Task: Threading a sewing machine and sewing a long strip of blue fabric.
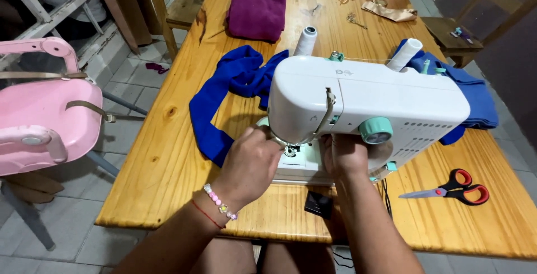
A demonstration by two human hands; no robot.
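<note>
My left hand (250,162) and my right hand (344,156) both reach under the arm of the white plastic sewing machine with mint-green knobs (363,103), fingers close around the needle area; whether either grip has closed on anything I cannot tell. The machine stands on the varnished pine bench (168,162). A royal-blue cloth (224,95) trails out to its left and behind it. Red-and-black-handled scissors (456,189) lie on the bench to my right, well apart from my hands. A folded magenta cloth (256,14) sits farther back, and a white thread cone (305,41) stands behind the machine.
</note>
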